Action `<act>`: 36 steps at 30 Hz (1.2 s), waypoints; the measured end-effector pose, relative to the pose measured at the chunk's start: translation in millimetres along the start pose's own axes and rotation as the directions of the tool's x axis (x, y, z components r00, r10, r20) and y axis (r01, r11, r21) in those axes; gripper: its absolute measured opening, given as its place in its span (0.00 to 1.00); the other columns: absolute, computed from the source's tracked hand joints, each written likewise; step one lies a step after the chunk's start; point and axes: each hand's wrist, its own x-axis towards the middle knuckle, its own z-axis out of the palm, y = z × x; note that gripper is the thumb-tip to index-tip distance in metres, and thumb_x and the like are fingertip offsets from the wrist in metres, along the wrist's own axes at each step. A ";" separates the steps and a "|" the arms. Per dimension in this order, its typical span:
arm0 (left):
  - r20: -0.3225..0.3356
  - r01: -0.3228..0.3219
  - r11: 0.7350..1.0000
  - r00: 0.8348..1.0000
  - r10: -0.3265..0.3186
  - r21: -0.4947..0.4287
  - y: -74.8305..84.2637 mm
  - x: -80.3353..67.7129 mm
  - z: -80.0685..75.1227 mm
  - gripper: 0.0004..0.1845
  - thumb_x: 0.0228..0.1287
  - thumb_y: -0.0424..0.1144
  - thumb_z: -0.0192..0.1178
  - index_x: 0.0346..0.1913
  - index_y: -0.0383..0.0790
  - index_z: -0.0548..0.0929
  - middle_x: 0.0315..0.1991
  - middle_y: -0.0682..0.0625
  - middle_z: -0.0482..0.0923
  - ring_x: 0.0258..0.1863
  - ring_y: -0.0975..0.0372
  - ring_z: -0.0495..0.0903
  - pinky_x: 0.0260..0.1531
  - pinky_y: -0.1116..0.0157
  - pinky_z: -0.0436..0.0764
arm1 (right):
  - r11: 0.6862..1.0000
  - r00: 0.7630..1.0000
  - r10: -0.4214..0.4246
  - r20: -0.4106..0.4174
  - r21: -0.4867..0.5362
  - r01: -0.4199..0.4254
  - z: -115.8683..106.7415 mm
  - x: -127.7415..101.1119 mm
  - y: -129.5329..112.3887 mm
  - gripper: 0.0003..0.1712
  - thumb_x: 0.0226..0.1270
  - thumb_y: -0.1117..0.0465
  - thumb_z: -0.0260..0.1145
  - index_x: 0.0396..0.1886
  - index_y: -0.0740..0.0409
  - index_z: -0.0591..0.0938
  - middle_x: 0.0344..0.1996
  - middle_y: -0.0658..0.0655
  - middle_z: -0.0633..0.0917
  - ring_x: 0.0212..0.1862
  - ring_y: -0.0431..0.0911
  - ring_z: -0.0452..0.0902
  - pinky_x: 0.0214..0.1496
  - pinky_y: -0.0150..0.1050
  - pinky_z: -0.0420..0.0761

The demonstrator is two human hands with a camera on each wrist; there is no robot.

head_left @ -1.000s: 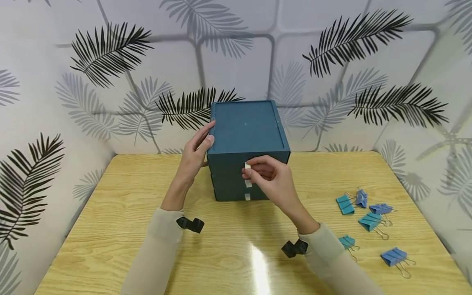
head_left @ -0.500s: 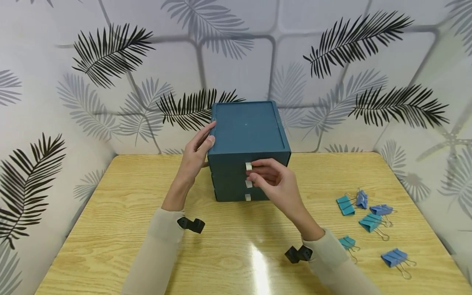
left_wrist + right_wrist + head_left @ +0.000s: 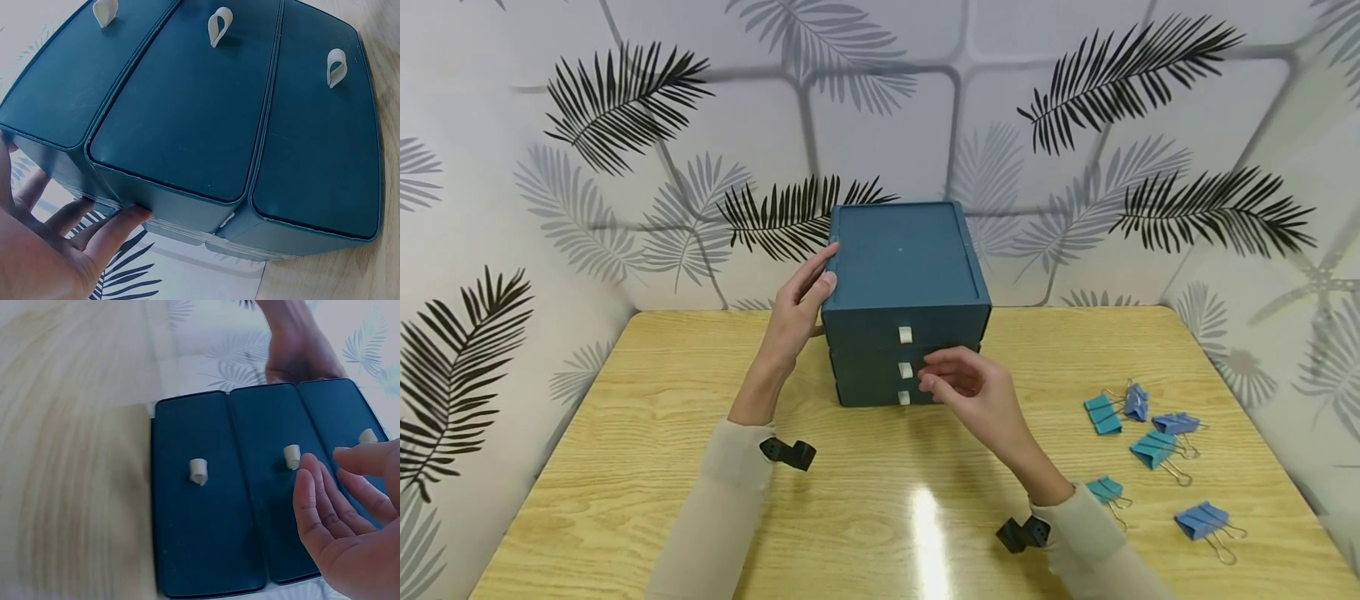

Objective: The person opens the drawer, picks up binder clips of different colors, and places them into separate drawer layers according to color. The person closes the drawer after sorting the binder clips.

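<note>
A dark blue desktop drawer box (image 3: pixel 901 267) with three stacked drawers, each with a white loop pull, stands at the middle back of the table. My left hand (image 3: pixel 793 312) rests against its left side near the top edge; in the left wrist view the fingers (image 3: pixel 115 234) lie along that wall. My right hand (image 3: pixel 973 392) hovers in front of the drawer fronts, fingers loosely bent and holding nothing. Its fingertips are just right of the middle pull (image 3: pixel 292 456). The top pull (image 3: pixel 906 335) and bottom pull (image 3: pixel 904 398) also show. All three drawers are pushed in.
Several binder clips, teal (image 3: pixel 1153 450) and blue (image 3: pixel 1202 521), lie on the wooden table (image 3: pixel 625 500) at the right, near my right sleeve. A leaf-patterned backdrop (image 3: pixel 880 125) rises close behind the drawer box.
My right hand has let go of the top drawer's pull and moved down and slightly right, beside the middle pull. The left hand stays against the box.
</note>
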 end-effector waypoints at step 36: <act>0.001 0.000 1.000 1.000 0.000 0.009 2.5 -0.9 -0.4 0.27 0.80 0.53 0.51 0.78 0.63 0.68 0.79 0.56 0.58 0.76 0.55 0.61 0.52 0.33 0.77 | 0.989 0.993 0.107 0.058 0.099 -0.112 20.8 5.0 17.8 0.10 0.72 0.70 0.67 0.51 0.66 0.86 0.40 0.64 0.90 0.41 0.59 0.89 0.42 0.44 0.88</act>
